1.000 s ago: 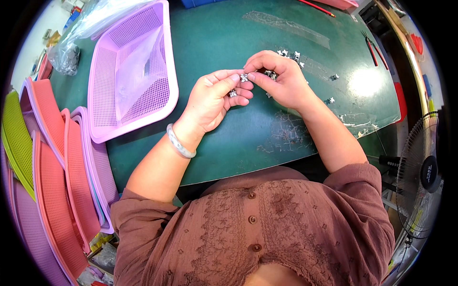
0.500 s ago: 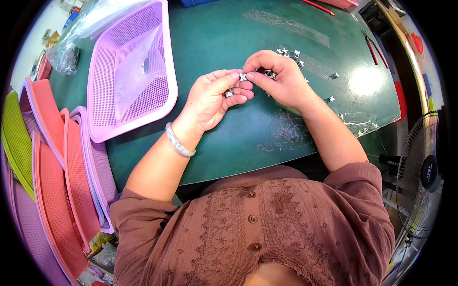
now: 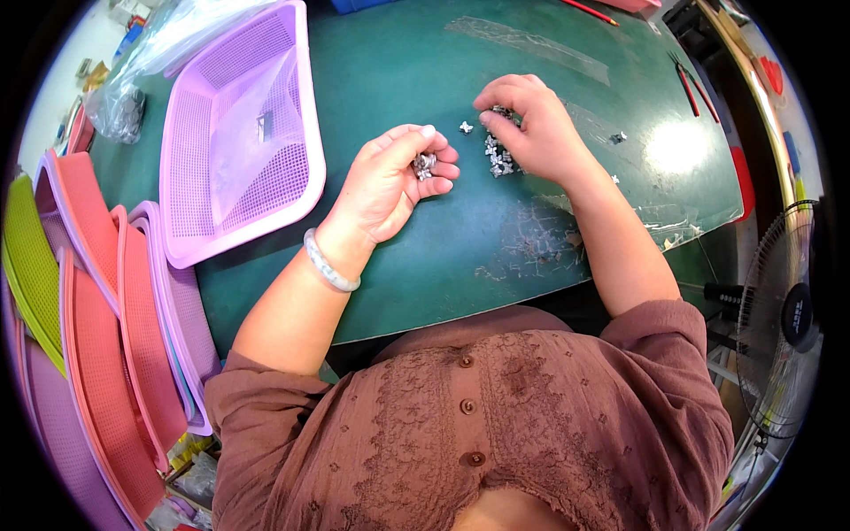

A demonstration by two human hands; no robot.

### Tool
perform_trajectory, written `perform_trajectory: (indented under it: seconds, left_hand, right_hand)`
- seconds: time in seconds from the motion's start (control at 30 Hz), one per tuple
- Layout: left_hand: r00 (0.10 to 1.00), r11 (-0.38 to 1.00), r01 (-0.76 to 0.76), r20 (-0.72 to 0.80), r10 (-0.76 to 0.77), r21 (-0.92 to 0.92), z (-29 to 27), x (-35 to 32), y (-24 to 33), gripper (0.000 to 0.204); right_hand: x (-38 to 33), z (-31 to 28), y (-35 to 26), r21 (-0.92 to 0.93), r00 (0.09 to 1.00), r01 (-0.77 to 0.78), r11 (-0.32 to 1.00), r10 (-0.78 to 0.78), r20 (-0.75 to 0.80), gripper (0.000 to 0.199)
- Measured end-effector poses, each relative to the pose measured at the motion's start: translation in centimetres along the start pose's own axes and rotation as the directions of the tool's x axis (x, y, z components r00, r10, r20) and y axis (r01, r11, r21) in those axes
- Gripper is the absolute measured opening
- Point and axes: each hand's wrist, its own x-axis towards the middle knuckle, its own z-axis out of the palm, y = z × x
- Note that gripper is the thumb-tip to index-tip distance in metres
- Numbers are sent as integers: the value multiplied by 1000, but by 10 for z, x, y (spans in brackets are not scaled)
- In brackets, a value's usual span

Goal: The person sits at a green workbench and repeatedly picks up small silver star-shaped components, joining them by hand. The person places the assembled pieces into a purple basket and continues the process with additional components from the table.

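Observation:
My left hand [image 3: 382,181] is turned palm up and curled round several small silvery metal pieces [image 3: 424,165], its thumb lying over them. To the right, my right hand [image 3: 538,128] hangs over a loose pile of small metal pieces [image 3: 500,157], fingers bent and the thumb apart from the forefinger. Its palm and part of the pile are hidden. Between the hands, one small cross-shaped metal piece [image 3: 466,127] lies alone on the green table [image 3: 398,292]. Another single piece [image 3: 618,138] rests beyond my right wrist.
A purple mesh basket [image 3: 316,177] with a clear plastic bag [image 3: 257,146] inside stands at the left. Stacked coloured baskets [image 3: 97,354] lean beside the table. Red-handled pliers [image 3: 689,93] and a red pencil [image 3: 591,12] lie at the far right, a fan [image 3: 779,319] nearer.
My hands, which were together at a small piece, have parted. The right one has moved up and right over the pile, uncovering part of it; the left thumb has folded over its pieces.

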Motion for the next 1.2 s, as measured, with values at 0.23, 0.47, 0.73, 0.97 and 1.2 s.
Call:
perform_trajectory:
  seconds: [0.23, 0.47, 0.73, 0.97, 1.2]
  left_hand:
    - [999, 999, -14, -37, 15, 29, 1, 1, -1, 16]
    - [994, 997, 9, -108, 0, 77, 5, 0, 0, 16]
    - [999, 996, 5, -47, -1, 88, 5, 0, -1, 15]
    - [1000, 998, -3, -27, 5, 68, 5, -1, -1, 16]
    - [1000, 998, -13, -10, 13, 56, 5, -1, -2, 16]
  right_hand:
    - [-6, 15, -2, -233, 993, 112, 966, -103, 51, 14]
    - [-2, 12, -12, 36, 980, 196, 980, -197, 4, 11]
    - [-1, 8, -20, 196, 964, 266, 944, -264, -36, 17]
    - [-2, 9, -16, 322, 977, 210, 923, -210, -37, 17]
    - [-3, 9, -17, 362, 982, 185, 913, -189, -26, 15]
